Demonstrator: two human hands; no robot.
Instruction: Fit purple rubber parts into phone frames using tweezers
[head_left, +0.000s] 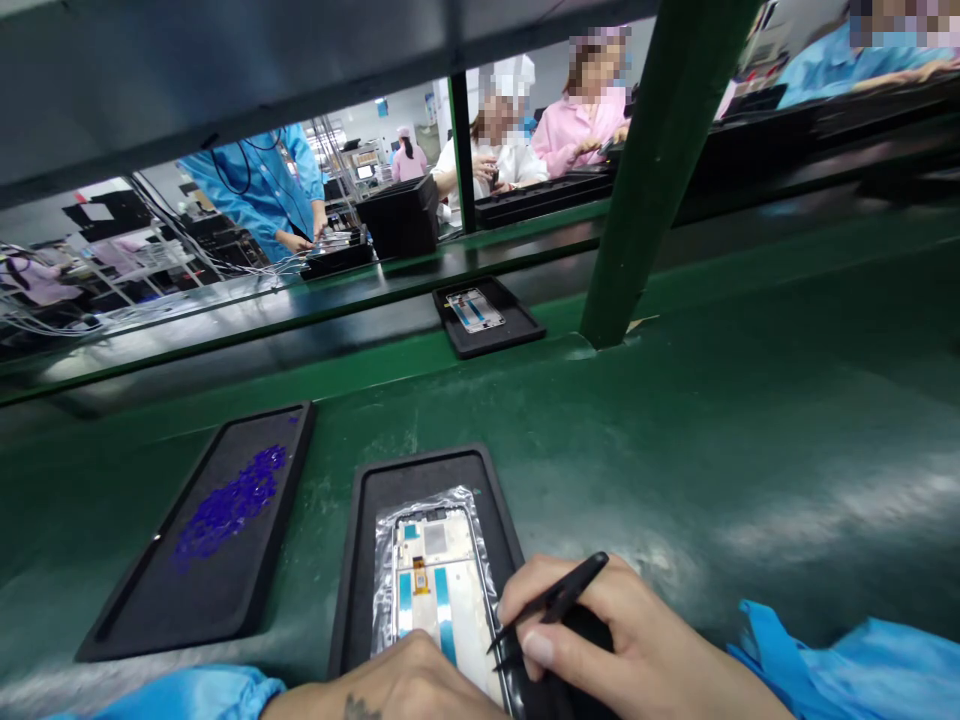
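Observation:
My right hand is closed around black tweezers. Their tips point left, over the right edge of a phone frame. That silvery-white frame has blue strips and an orange flex cable, and lies on clear plastic film in a black tray. Across the lower end of the frame rests my left hand, seen from the back. Its fingers are hidden at the bottom edge of the picture, so I cannot tell what they hold.
Left of me, a black tray carries many small purple-blue pieces. Farther back, another tray holds a similar phone frame. A green post rises from the green bench. Several people work beyond.

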